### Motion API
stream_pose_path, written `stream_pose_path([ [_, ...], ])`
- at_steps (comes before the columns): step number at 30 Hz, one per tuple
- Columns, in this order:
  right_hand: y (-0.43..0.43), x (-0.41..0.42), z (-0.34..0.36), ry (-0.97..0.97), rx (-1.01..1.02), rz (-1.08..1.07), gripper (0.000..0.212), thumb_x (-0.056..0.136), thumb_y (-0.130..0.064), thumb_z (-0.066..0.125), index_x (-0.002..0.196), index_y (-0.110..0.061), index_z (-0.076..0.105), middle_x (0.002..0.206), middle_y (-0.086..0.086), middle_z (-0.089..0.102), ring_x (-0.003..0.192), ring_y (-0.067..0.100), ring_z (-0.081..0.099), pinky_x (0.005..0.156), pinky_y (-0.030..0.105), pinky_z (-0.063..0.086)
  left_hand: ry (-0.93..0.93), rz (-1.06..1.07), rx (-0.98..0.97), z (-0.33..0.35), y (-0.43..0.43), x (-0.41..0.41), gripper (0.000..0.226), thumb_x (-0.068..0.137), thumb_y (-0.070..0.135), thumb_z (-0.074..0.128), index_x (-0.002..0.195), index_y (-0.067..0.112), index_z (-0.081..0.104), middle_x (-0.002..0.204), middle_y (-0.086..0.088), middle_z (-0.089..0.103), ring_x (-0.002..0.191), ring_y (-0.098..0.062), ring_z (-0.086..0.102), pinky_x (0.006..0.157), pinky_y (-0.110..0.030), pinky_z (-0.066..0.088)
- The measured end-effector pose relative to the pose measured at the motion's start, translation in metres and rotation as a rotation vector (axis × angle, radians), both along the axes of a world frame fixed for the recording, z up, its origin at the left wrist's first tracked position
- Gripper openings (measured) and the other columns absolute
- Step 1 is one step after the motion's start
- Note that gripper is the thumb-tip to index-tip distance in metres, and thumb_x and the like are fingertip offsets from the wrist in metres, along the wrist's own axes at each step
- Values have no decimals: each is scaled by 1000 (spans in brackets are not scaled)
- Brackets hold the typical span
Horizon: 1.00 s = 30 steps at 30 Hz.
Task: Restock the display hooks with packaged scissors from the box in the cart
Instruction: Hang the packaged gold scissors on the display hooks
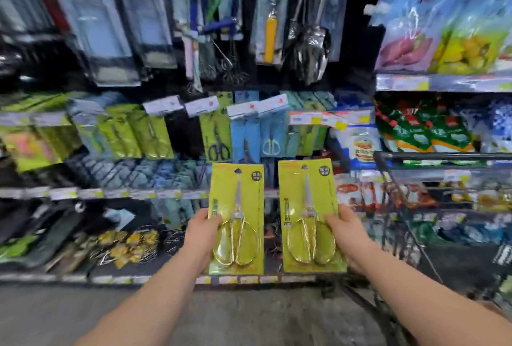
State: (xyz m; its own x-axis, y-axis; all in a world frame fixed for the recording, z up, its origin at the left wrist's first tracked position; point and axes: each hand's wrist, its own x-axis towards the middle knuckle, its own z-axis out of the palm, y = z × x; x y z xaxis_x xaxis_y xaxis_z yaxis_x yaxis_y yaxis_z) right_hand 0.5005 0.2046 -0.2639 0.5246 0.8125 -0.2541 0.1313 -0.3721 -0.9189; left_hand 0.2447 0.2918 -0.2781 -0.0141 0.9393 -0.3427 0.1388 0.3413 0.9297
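You hold a pack of scissors in each hand.
Your left hand point(203, 230) grips the left pack point(237, 218) at its lower left edge, your right hand point(346, 232) the right pack point(310, 218) at its lower right. Both are upright, side by side, not touching. The cart point(443, 157) stands right; beyond, hung scissors point(219, 135) line the display.

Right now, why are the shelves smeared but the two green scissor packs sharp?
Head view: hanging goods and cart are smeared, probably motion blur; the left pack in the left hand and right pack in the right hand are fairly sharp. The wide lens bows the shelf edge.
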Motion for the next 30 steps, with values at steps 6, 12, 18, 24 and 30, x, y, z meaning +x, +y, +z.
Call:
stream_pose_path([
  [6,27,-106,8,-28,-13,200,23,91,-16,47,111,-15,58,103,9,67,96,30,63,91,43,50,3,154,27,31,-27,-108,14,88,4,51,91,12,62,89,-20,67,74,-26,58,69,-34,46],
  [12,54,-181,17,-20,-25,360,33,94,-18,47,126,-12,50,118,11,61,108,30,58,99,49,46,-4,314,59,34,-39,-176,17,87,1,52,97,8,63,88,-14,69,79,-31,64,71,-38,53],
  [18,85,-233,19,-44,-34,467,28,94,-17,47,121,-12,53,114,10,62,105,28,59,95,46,48,-31,459,46,22,-27,-227,24,66,21,57,88,13,65,91,-19,71,85,-39,67,84,-57,53],
  [24,136,-270,24,-37,10,561,11,95,-13,46,104,-12,50,105,11,58,89,20,51,70,28,44,-48,555,50,43,-1,-251,18,88,2,53,81,18,57,87,-15,68,86,-37,66,85,-56,54],
  [30,212,-300,19,-8,-12,578,10,93,-15,47,100,-13,53,107,17,62,92,29,59,78,36,47,-22,546,33,45,61,-276,9,90,6,55,95,13,58,95,-15,69,92,-40,66,86,-57,53],
])
